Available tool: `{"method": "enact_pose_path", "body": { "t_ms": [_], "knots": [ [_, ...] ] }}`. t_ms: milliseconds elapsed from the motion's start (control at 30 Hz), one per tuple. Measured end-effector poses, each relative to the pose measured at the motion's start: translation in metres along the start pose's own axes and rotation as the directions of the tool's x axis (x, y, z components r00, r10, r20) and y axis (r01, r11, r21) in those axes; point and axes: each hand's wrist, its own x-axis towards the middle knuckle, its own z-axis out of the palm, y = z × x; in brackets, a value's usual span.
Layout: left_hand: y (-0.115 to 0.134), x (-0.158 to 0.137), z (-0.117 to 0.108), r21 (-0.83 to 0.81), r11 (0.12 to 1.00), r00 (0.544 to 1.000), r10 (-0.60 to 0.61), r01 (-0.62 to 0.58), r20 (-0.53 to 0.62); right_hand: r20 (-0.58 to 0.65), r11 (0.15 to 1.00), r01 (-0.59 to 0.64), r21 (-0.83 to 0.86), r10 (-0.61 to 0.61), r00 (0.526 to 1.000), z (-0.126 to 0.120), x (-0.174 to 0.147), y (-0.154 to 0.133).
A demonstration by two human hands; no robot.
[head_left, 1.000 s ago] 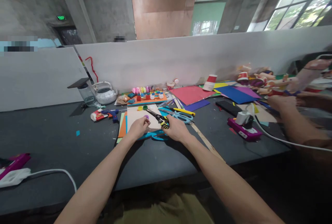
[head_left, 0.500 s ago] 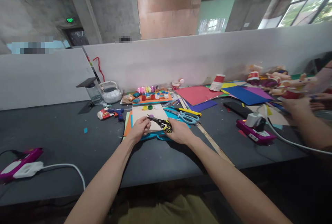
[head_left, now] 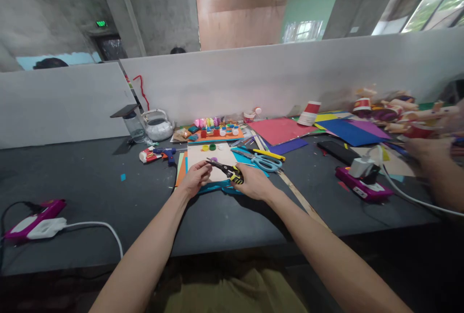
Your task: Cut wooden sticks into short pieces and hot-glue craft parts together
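Observation:
My right hand is wrapped round the black and yellow handles of a pair of needle-nose pliers. The pliers' jaws point left, to the fingertips of my left hand. The left fingers are pinched together; whatever is between them is too small to make out. Beneath the hands lies a pale sheet on a stack of coloured paper. On the sheet are a yellow cap, a green cap and a purple one. Blue-handled scissors and a yellow utility knife lie just right.
A blue glue gun lies left of the paper. Paint pots stand behind it. A wooden strip and a purple power strip are on the right, where another person's hand shows. Another power strip lies far left.
The view has shifted slightly, so the scene sits a little higher and further right on the left side. Both hands keep nearly the same pose, with the pliers' tips still at the left fingers.

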Motion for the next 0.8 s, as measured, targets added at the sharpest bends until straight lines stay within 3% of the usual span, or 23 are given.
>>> {"method": "enact_pose_path", "body": {
  "t_ms": [800],
  "knots": [
    [0.0006, 0.0007, -0.0069, -0.084, 0.995, 0.995, -0.048, 0.055, 0.085, 0.013, 0.999, 0.042, -0.028, -0.041, 0.999, 0.0002, -0.0003, 0.0015]
  ]
}}
